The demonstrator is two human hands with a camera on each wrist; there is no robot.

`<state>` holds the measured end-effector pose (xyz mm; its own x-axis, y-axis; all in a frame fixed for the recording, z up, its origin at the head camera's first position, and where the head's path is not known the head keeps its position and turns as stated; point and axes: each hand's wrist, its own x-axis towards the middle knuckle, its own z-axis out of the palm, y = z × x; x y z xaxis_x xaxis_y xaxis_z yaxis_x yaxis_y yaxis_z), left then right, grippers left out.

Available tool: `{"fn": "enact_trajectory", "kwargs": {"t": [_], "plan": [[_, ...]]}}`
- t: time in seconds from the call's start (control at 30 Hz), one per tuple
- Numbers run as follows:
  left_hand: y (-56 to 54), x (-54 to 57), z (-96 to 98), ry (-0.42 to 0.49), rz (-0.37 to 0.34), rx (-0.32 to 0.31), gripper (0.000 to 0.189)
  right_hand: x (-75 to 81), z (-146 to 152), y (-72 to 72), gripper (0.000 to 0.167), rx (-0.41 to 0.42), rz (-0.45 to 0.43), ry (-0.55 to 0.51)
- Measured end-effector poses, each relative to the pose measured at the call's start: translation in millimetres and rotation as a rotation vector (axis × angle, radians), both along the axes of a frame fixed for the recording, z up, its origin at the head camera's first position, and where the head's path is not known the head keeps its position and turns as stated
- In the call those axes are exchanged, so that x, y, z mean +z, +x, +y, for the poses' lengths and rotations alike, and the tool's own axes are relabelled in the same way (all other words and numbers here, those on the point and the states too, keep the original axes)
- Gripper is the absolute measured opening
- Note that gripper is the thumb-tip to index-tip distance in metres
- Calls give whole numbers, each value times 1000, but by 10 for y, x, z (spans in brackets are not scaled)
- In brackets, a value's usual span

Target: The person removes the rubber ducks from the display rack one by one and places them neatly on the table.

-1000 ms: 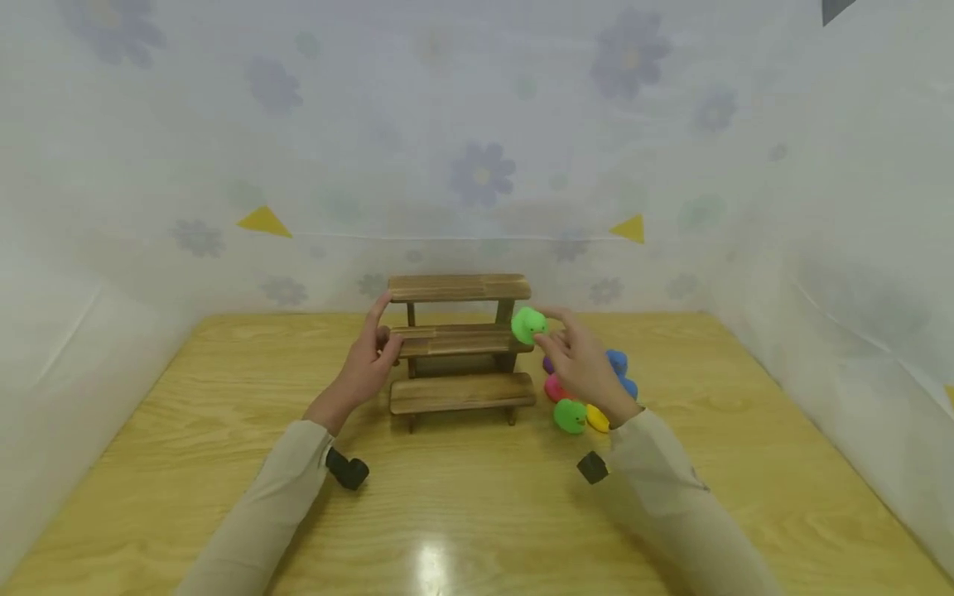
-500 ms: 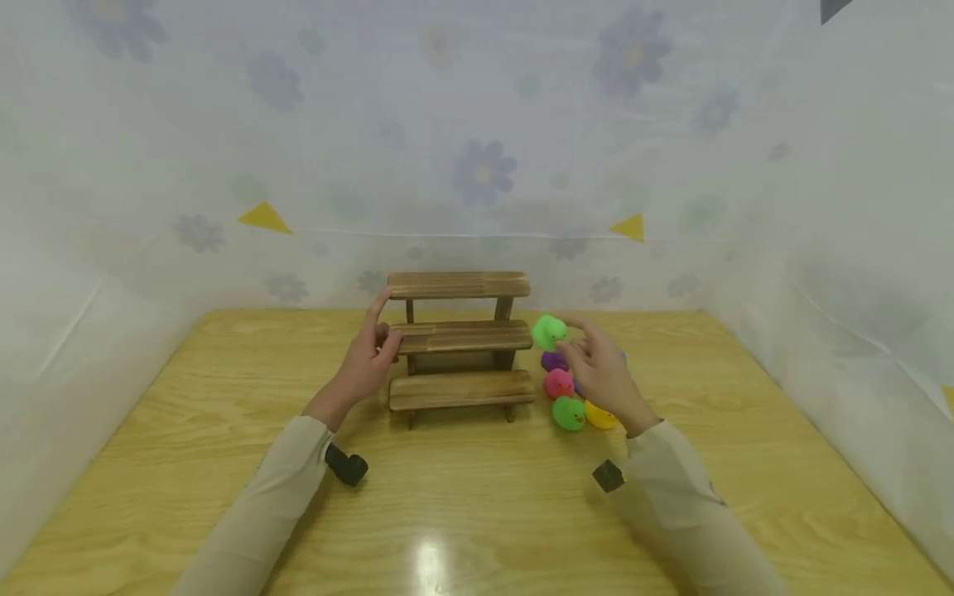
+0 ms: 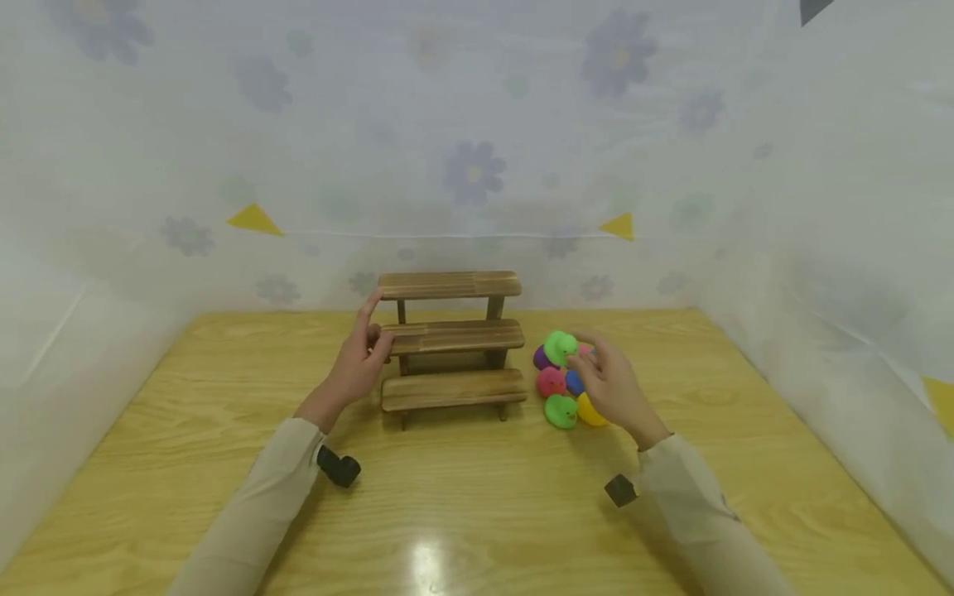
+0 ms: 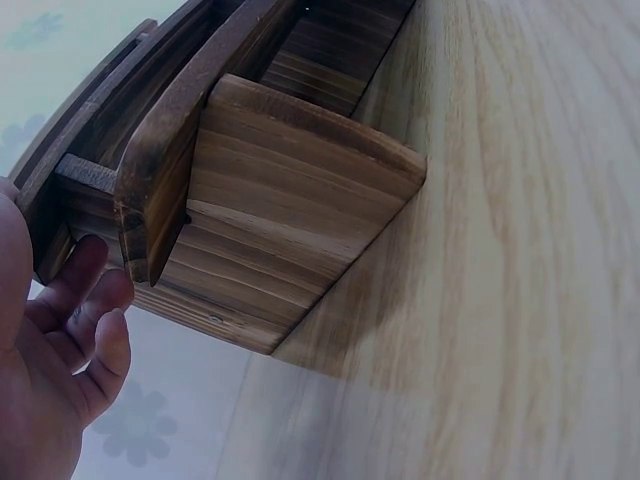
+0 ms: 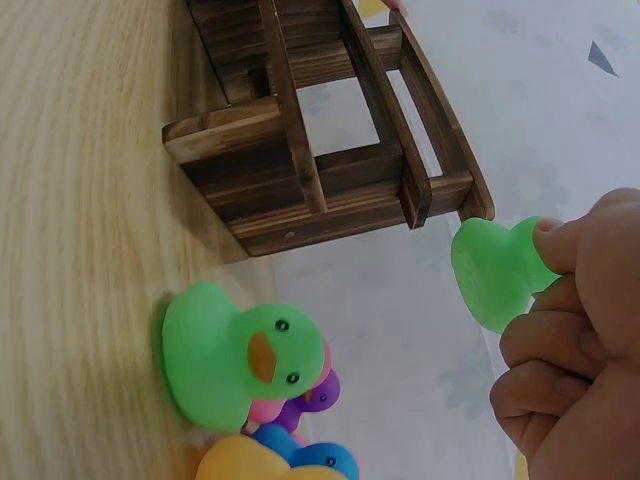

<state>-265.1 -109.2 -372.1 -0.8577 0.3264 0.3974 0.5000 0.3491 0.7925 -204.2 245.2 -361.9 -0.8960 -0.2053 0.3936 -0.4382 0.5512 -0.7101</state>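
In the head view, my left hand touches the left end of a three-tier wooden stand. Its index finger reaches the top shelf, and the thumb lies at the middle shelf's end. The left wrist view has the other fingers loosely bent beside the wooden stand. My right hand pinches a light green rubber duck between thumb and finger. This duck hangs in the air, right of the stand and above a cluster of ducks. Within the cluster are green, pink and yellow ducks.
A purple duck and a blue duck also belong to the cluster, partly covered by the held duck and hand. Everything stands on a wood-grain table. A flower-patterned white sheet encloses the back and sides.
My right hand has carried the green duck away from the middle shelf's right end, rightward and lower, over the duck cluster. The left hand stays at the stand.
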Motion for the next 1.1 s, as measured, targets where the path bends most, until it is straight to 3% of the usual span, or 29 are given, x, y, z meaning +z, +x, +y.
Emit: {"fn": "enact_trajectory", "kwargs": {"t": [0.17, 0.37, 0.63, 0.8, 1.1], "plan": [[7, -8, -17, -4, -14, 3, 62, 77, 24, 133, 35, -27, -29, 10], [9, -13, -14, -10, -21, -8, 62, 25, 127, 202, 32, -68, -29, 21], [21, 2, -22, -14, -26, -14, 62, -48, 279, 293, 33, -95, -101, 23], [-20, -56, -39, -14, -31, -11, 62, -100, 383, 344, 32, -105, -74, 23], [9, -6, -18, -23, -22, 4, 60, -188, 525, 446, 29, -136, -39, 13]]}}
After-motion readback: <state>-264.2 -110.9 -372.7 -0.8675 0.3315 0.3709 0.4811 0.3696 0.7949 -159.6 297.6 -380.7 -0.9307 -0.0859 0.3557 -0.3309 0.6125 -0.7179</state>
